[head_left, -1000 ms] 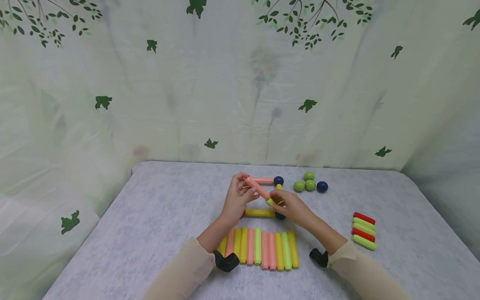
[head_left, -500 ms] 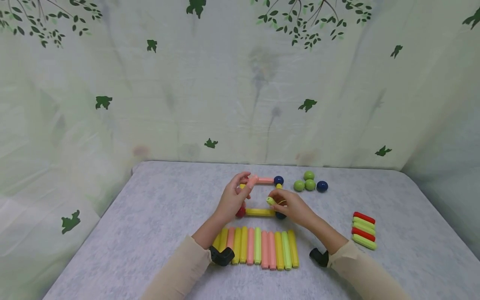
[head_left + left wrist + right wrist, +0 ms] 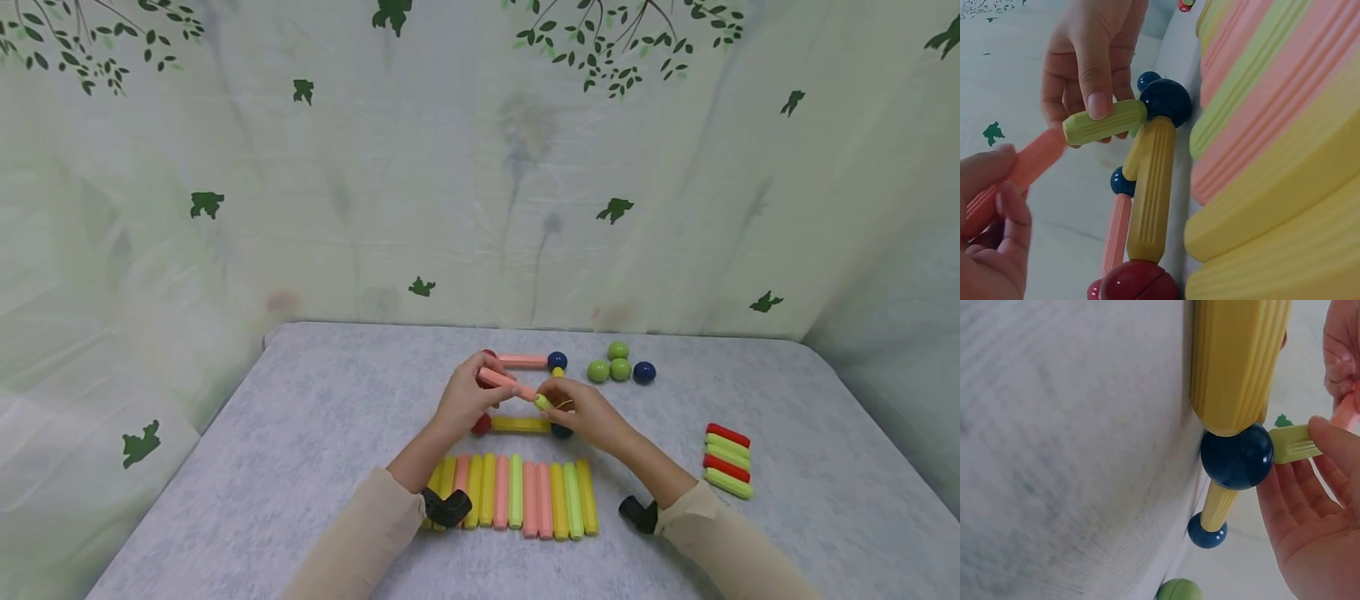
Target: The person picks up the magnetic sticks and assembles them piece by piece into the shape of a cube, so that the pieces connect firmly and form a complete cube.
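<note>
My left hand [image 3: 467,393] pinches a pink stick [image 3: 1038,156] between thumb and fingers. Its far end meets, or nearly meets, the free end of a short light green stick [image 3: 1107,122]. My right hand [image 3: 588,408] pinches that green stick, which rises from a dark blue ball [image 3: 1237,456] at the near right corner of a frame. The frame has a yellow stick [image 3: 520,425] in front, a pink stick [image 3: 523,361] behind, a red ball [image 3: 481,424] at near left and another blue ball [image 3: 557,360] at far right. My left hand hides much of the left side.
A row of pink, yellow and green sticks [image 3: 516,496] lies in front of the frame, partly under my left wrist. Green balls [image 3: 619,370] and a loose blue ball [image 3: 644,372] sit at back right. Short red and green sticks [image 3: 727,460] are stacked side by side farther right.
The pink stick touched the green one, then my left hand drew it away and tilted it upward. Now it is back at the green stick's end, lying flatter. My right hand has stayed put.
</note>
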Motion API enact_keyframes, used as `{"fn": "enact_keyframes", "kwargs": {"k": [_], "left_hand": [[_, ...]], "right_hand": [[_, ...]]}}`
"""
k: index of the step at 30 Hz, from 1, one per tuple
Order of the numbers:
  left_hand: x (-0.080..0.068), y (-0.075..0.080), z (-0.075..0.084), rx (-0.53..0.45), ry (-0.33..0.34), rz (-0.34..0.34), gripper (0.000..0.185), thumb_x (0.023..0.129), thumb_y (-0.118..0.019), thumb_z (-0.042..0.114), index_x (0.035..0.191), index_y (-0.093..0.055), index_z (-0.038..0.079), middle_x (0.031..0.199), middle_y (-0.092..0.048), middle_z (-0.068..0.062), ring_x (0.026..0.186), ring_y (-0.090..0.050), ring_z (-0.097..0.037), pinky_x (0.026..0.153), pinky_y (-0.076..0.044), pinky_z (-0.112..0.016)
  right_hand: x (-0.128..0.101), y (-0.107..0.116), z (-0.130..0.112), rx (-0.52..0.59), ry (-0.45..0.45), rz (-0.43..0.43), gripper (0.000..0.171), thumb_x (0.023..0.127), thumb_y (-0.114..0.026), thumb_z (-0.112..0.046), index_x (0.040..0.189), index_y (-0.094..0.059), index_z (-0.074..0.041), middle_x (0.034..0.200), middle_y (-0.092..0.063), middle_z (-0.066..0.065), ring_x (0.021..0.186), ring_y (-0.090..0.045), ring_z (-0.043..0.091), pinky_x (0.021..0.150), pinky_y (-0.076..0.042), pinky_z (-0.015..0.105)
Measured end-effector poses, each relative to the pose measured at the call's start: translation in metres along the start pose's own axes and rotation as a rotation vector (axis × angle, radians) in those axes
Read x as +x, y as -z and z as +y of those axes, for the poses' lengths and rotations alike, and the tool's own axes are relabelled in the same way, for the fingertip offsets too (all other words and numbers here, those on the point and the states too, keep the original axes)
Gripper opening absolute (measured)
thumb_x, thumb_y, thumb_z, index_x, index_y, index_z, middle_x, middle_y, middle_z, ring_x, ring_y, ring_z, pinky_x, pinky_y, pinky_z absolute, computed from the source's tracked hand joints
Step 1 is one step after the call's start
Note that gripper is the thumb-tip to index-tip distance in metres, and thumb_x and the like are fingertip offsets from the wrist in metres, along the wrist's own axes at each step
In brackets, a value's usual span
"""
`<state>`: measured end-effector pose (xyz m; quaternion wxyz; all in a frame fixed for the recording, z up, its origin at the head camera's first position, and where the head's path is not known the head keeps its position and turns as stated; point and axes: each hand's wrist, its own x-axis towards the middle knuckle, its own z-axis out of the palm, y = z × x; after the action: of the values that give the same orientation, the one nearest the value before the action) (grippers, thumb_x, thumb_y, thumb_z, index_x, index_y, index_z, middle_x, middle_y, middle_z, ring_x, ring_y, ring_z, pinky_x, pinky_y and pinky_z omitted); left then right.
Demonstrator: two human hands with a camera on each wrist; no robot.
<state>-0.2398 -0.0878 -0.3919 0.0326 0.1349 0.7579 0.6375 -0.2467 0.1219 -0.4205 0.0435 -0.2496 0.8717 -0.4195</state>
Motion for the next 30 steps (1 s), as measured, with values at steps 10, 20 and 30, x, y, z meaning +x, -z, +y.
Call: {"fn": "enact_keyframes", "kwargs": {"k": [10,20,30], "left_hand": [[0.011,-0.004,0.0,-0.153,-0.037,-0.094,0.043,0.09,-0.055,0.01,0.125,-0.032,0.003,0.102,-0.054,-0.023,0.092,-0.05,-0.045,0.077,-0.046,-0.048],[0.021,0.004,-0.02,-0.046,-0.036,0.042,0.042,0.088,-0.058,0.018,0.125,-0.039,0.013,0.105,-0.054,-0.012,0.09,-0.058,-0.037,0.075,-0.05,-0.036],[0.037,0.019,-0.034,0.488,0.114,0.004,0.061,0.085,-0.06,0.006,0.138,-0.034,0.02,0.132,-0.04,-0.008,0.108,-0.047,-0.027,0.083,-0.045,-0.039]], "right_hand": [[0.009,-0.001,-0.001,0.023,-0.006,-0.012,0.024,0.085,-0.062,-0.011,0.109,-0.058,-0.01,0.097,-0.059,0.001,0.087,-0.056,0.016,0.076,-0.048,0.033],[0.027,-0.005,0.0,0.146,0.072,0.042,0.042,0.086,-0.06,-0.022,0.127,-0.049,-0.02,0.108,-0.058,0.002,0.094,-0.056,0.019,0.078,-0.048,0.034],[0.047,-0.013,0.01,-0.011,-0.013,0.026,0.041,0.086,-0.061,-0.013,0.126,-0.052,-0.018,0.106,-0.061,0.004,0.087,-0.059,0.016,0.074,-0.049,0.031]]}}
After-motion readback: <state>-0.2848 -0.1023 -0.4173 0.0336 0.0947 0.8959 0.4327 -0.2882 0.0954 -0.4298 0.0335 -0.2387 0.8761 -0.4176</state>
